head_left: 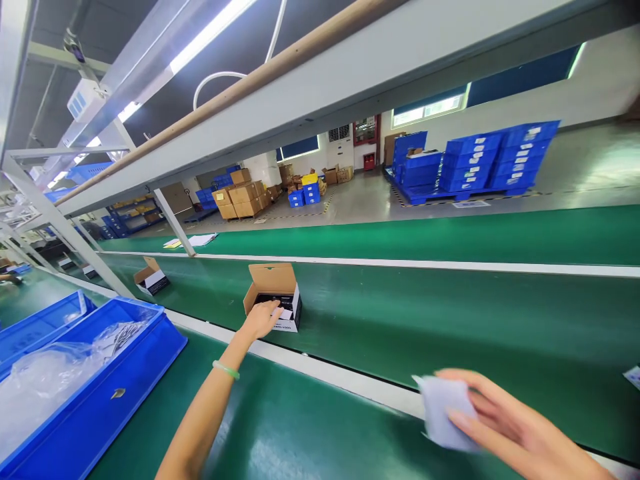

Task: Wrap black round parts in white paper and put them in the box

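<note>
An open cardboard box (294,308), white and black outside with its brown lid raised, stands on the green conveyor belt. My left hand (261,320) reaches over its front wall, fingers stretched out and resting on the dark contents. A small white piece (286,314) shows by the fingertips; I cannot tell whether the hand touches it. At the lower right, my right hand (505,417) pinches a small flat white packet (447,412) between thumb and fingers. Both the hand and the packet are somewhat blurred, and they are apart from the box.
A blue bin (135,373) with clear plastic bags (55,380) stands at the left. Another open box (151,277) sits farther along the belt. A white rail (340,375) borders the belt, and a printed item (633,375) lies at the right edge. Metal posts rise left.
</note>
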The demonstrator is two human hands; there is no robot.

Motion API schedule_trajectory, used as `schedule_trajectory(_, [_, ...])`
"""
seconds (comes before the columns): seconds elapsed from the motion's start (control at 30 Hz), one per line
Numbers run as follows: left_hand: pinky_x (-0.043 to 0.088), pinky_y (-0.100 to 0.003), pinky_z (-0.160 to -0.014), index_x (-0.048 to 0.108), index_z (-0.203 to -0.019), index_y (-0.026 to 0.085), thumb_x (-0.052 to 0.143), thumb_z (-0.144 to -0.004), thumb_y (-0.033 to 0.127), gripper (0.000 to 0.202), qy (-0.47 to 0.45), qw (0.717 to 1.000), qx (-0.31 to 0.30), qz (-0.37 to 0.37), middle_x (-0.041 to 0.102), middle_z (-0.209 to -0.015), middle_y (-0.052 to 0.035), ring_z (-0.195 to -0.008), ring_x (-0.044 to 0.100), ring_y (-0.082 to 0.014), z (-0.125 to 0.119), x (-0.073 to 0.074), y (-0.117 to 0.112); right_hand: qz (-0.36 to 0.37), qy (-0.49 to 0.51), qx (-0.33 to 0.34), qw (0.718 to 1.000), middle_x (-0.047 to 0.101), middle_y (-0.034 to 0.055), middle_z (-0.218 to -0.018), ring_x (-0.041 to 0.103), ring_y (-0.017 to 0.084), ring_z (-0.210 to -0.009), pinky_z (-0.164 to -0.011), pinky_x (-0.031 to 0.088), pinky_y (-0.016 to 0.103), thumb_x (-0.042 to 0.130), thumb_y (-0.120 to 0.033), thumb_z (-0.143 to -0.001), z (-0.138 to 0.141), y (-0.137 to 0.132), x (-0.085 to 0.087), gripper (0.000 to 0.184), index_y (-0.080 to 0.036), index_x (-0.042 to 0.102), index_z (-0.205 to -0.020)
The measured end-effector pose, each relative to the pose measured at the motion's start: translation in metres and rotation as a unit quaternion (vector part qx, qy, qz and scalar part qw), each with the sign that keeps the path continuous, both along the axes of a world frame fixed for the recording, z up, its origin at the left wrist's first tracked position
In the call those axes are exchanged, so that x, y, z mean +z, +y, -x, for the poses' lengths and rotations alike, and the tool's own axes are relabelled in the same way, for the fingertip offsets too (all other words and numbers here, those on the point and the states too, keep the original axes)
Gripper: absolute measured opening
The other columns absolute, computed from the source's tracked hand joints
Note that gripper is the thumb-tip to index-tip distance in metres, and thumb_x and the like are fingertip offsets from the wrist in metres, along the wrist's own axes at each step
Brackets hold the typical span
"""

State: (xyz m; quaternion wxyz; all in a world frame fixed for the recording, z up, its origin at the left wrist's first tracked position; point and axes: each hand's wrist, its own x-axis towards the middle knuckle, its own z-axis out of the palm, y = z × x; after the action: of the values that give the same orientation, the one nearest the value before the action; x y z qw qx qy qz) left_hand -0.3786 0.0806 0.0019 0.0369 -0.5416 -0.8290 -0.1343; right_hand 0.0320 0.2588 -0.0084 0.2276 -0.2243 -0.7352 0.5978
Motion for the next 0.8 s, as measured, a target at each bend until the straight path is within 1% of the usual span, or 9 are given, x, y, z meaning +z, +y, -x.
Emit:
schedule_trajectory(0.07, [0.036, -0.048, -0.108, 0.057, -0.125, 0.009, 0.034, -0.096, 0.038, 0.047, 0.008, 1.0, 0.006, -0.023, 0.053, -0.135, -0.0193, -0.128, 0.047, -0.0301, -0.018, -0.004, -0.013, 0.008, 0.03, 0.105, 0.994, 0.064, 0.0057, -0.094, 0.063, 0.028, -0.085, -0.073, 0.056, 0.038, 0.06, -0.058, -0.085, 0.051, -0.001, 0.026, 0.037, -0.027, 0.055, -0.104])
schedule_trajectory(0.17, [0.038, -0.051, -0.106, 0.055, -0.126, 0.013, 0.04, -0.095, 0.035, 0.041, 0.015, 0.997, -0.002, -0.072, 0.052, -0.136, -0.0181, -0.126, 0.047, -0.0296, -0.049, -0.016, -0.047, -0.029, 0.093, 0.155, 0.983, 0.063, 0.0028, -0.09, 0.064, 0.024, -0.08, -0.068, 0.054, 0.032, 0.057, -0.038, -0.083, 0.152, -0.007, 0.051, 0.021, -0.022, 0.05, -0.096])
schedule_trajectory(0.23, [0.041, -0.052, -0.105, 0.054, -0.127, 0.017, 0.044, -0.094, 0.033, 0.038, 0.006, 0.996, -0.024, -0.08, 0.053, -0.135, -0.0164, -0.124, 0.049, -0.0289, -0.071, -0.026, -0.077, -0.091, 0.066, 0.135, 0.985, 0.063, 0.0026, -0.094, 0.063, 0.021, -0.085, -0.07, 0.053, 0.029, 0.054, -0.02, -0.081, 0.221, -0.013, 0.054, 0.017, -0.021, 0.048, -0.097])
schedule_trajectory(0.3, [0.043, -0.053, -0.103, 0.053, -0.129, 0.022, 0.047, -0.093, 0.033, 0.038, -0.011, 0.998, -0.04, -0.051, 0.053, -0.136, -0.0148, -0.125, 0.048, -0.0292, -0.09, -0.036, -0.107, -0.166, 0.008, 0.087, 0.982, 0.064, 0.0017, -0.095, 0.062, 0.02, -0.087, -0.074, 0.052, 0.028, 0.056, -0.013, -0.081, 0.28, -0.02, 0.049, 0.022, -0.02, 0.049, -0.1])
schedule_trajectory(0.4, [0.043, -0.054, -0.104, 0.048, -0.134, 0.026, 0.05, -0.092, 0.032, 0.042, -0.037, 0.998, -0.043, -0.005, 0.048, -0.141, -0.0137, -0.128, 0.045, -0.0304, -0.11, -0.051, -0.145, -0.206, -0.053, 0.057, 0.976, 0.063, 0.0031, -0.098, 0.061, 0.021, -0.089, -0.076, 0.05, 0.03, 0.056, -0.01, -0.086, 0.336, -0.028, 0.034, 0.021, -0.019, 0.053, -0.104])
schedule_trajectory(0.5, [0.042, -0.054, -0.106, 0.043, -0.139, 0.026, 0.049, -0.093, 0.03, 0.046, -0.044, 0.998, -0.036, -0.004, 0.044, -0.144, -0.0139, -0.132, 0.041, -0.0304, -0.118, -0.061, -0.163, -0.26, -0.129, 0.061, 0.955, 0.062, 0.0073, -0.099, 0.06, 0.023, -0.089, -0.074, 0.049, 0.03, 0.056, -0.006, -0.086, 0.354, -0.034, 0.02, 0.021, -0.017, 0.059, -0.103])
schedule_trajectory(0.6, [0.042, -0.053, -0.106, 0.046, -0.136, 0.024, 0.047, -0.093, 0.03, 0.043, -0.04, 0.999, -0.023, -0.015, 0.045, -0.143, -0.0144, -0.132, 0.041, -0.0302, -0.119, -0.068, -0.165, -0.354, -0.188, 0.076, 0.913, 0.057, 0.0164, -0.106, 0.055, 0.03, -0.099, -0.078, 0.046, 0.034, 0.055, 0.002, -0.081, 0.348, -0.036, 0.015, 0.021, -0.012, 0.066, -0.093])
schedule_trajectory(0.73, [0.044, -0.052, -0.104, 0.05, -0.132, 0.022, 0.047, -0.093, 0.032, 0.041, -0.027, 0.999, -0.023, -0.031, 0.049, -0.14, -0.0149, -0.129, 0.045, -0.0301, -0.115, -0.071, -0.161, -0.483, -0.206, 0.12, 0.842, 0.054, 0.0205, -0.108, 0.045, 0.035, -0.108, -0.089, 0.039, 0.041, 0.055, 0.004, -0.08, 0.326, -0.033, 0.026, 0.02, -0.009, 0.069, -0.088])
schedule_trajectory(0.8, [0.046, -0.051, -0.103, 0.052, -0.13, 0.022, 0.049, -0.092, 0.032, 0.039, -0.02, 0.998, -0.025, -0.051, 0.052, -0.137, -0.0145, -0.127, 0.047, -0.0297, -0.111, -0.072, -0.162, -0.523, -0.203, 0.148, 0.814, 0.053, 0.0202, -0.108, 0.045, 0.034, -0.106, -0.088, 0.038, 0.041, 0.056, 0.002, -0.082, 0.303, -0.031, 0.037, 0.022, -0.009, 0.068, -0.097])
